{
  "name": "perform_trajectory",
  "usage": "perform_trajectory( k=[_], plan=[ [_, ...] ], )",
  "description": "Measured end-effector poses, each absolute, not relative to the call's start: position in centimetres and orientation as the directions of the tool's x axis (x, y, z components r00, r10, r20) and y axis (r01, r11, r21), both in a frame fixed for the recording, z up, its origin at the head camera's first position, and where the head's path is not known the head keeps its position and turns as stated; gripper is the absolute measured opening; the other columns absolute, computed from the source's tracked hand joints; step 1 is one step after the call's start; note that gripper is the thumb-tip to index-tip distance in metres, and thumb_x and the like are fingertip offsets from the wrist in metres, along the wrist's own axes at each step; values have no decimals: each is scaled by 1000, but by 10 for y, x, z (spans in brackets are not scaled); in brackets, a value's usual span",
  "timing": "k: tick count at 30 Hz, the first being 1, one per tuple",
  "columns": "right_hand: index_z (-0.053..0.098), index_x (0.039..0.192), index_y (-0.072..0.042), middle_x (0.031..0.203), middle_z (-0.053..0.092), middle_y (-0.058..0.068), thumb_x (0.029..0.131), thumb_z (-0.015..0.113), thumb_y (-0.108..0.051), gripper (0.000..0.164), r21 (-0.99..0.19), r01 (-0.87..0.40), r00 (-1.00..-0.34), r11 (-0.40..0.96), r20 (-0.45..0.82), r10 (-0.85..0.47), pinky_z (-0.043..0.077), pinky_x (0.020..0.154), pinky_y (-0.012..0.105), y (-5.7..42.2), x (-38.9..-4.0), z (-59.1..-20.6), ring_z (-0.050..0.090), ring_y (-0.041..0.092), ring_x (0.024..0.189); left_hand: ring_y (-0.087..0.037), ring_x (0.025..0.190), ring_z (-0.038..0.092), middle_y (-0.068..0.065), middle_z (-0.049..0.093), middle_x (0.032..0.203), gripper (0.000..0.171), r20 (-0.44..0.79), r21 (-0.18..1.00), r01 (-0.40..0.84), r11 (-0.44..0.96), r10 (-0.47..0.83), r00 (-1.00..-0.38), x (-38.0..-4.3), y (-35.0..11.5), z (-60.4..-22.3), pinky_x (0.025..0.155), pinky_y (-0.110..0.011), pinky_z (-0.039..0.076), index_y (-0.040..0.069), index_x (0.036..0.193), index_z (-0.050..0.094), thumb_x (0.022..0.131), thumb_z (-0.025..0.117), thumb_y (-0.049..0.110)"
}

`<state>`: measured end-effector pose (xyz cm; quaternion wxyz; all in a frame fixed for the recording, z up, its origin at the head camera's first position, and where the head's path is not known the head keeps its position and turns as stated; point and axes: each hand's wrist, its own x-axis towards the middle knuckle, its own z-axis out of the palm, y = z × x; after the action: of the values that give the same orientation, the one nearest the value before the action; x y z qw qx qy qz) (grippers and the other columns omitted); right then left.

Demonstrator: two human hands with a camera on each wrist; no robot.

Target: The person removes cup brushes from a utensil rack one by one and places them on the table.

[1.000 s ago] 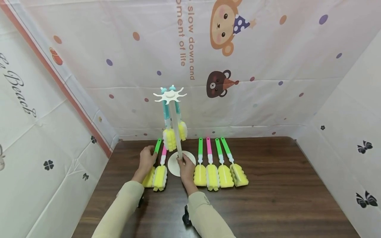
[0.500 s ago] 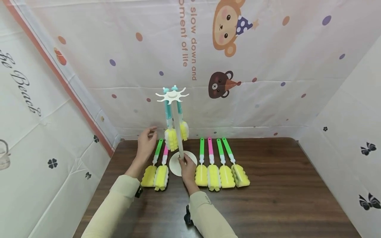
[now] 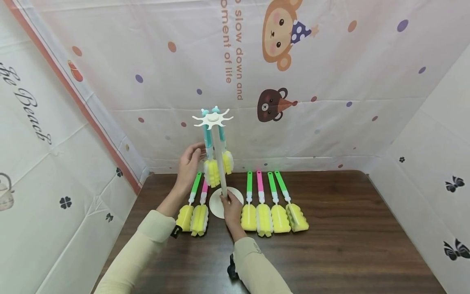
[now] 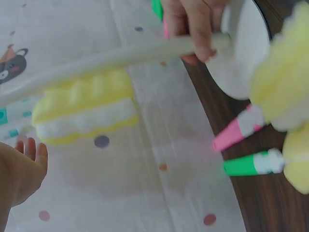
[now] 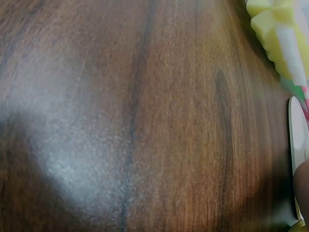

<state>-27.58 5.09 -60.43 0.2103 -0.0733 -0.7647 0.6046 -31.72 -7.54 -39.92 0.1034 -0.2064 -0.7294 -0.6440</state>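
Note:
A white stand with a hooked top (image 3: 213, 119) rises from a round base (image 3: 216, 206) on the table. Two sponge bottle brushes with blue handles hang from its hooks, a nearer brush (image 3: 211, 173) and one behind it (image 3: 228, 161). My right hand (image 3: 231, 210) grips the lower pole, fingers and thumb round it; the left wrist view shows that hand (image 4: 197, 24) on the pole (image 4: 120, 55) too. My left hand (image 3: 188, 165) is raised left of the hanging brushes, its fingertips overlapping the blue handle. Nothing shows in this left hand (image 4: 24, 169) in the left wrist view.
Left of the base lie a green-handled brush (image 3: 185, 216) and a pink-handled brush (image 3: 199, 218). Several more brushes (image 3: 280, 218) lie in a row to the right. A printed cloth wall (image 3: 165, 81) stands behind the brown table (image 3: 341, 228).
My left hand has lifted away from the green-handled brush on the left, moving up and right to the hanging brushes. The right hand has kept its grip on the pole.

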Motion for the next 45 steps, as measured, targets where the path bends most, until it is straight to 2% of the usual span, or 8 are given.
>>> perform_trajectory(
  k=[3, 7, 12, 17, 24, 32, 37, 45],
  plan=[
    [73, 123, -10, 107, 75, 8, 98, 69, -17, 26, -952, -155, -897, 264, 247, 366, 58, 79, 42, 51, -275, -603, 70, 26, 100, -38, 127, 56, -25, 57, 135, 38, 402, 908, 415, 51, 172, -899, -306, -68, -385, 112, -51, 42, -6, 140, 51, 112, 37, 15],
    [73, 123, -10, 111, 75, 8, 98, 69, -17, 26, -956, -157, -899, 247, 242, 366, 58, 83, 44, 51, -275, -603, 69, 27, 105, -38, 127, 56, -25, 55, 137, 40, 398, 909, 413, 52, 177, -900, -298, -62, -375, 111, -48, 42, -6, 143, 49, 112, 35, 14],
    [73, 123, -10, 113, 75, 8, 98, 69, -19, 26, -961, -149, -899, 232, 229, 373, 59, 84, 44, 51, -274, -604, 69, 28, 109, -36, 131, 55, -23, 54, 140, 40, 409, 909, 417, 3, 185, -894, -312, -60, -388, 113, -44, 42, -3, 144, 48, 112, 34, 15],
    [73, 124, -10, 114, 75, 9, 99, 69, -19, 27, -959, -152, -900, 239, 234, 368, 59, 84, 44, 51, -275, -605, 69, 28, 109, -31, 134, 53, -19, 54, 141, 41, 409, 912, 409, -36, 180, -895, -323, -60, -401, 115, -41, 40, 1, 144, 50, 113, 35, 22],
    [73, 123, -10, 112, 75, 9, 98, 69, -17, 26, -957, -158, -897, 241, 241, 371, 59, 84, 44, 51, -275, -605, 69, 28, 109, -30, 130, 55, -19, 57, 133, 40, 412, 911, 409, -59, 191, -891, -325, -61, -403, 113, -42, 42, 1, 139, 55, 112, 40, 26],
    [73, 123, -10, 112, 75, 8, 99, 69, -19, 26, -964, -142, -905, 226, 219, 364, 58, 84, 44, 53, -275, -604, 69, 27, 108, -33, 126, 58, -23, 61, 130, 42, 426, 904, 422, -64, 216, -879, -325, -65, -406, 112, -47, 42, 0, 140, 56, 111, 46, 28],
    [74, 122, -10, 111, 75, 8, 98, 69, -18, 25, -963, -153, -902, 221, 227, 368, 58, 85, 45, 53, -274, -604, 69, 27, 107, -29, 124, 60, -21, 64, 129, 43, 430, 902, 425, -73, 221, -875, -325, -67, -410, 108, -41, 47, 1, 139, 57, 109, 50, 30],
    [72, 124, -6, 114, 74, 10, 99, 68, -18, 28, -958, -172, -901, 230, 248, 356, 58, 85, 47, 51, -276, -606, 69, 29, 109, -37, 123, 60, -28, 63, 128, 40, 454, 891, 445, -94, 217, -864, -326, -69, -412, 101, -31, 51, -1, 137, 58, 108, 53, 25]
  ],
)
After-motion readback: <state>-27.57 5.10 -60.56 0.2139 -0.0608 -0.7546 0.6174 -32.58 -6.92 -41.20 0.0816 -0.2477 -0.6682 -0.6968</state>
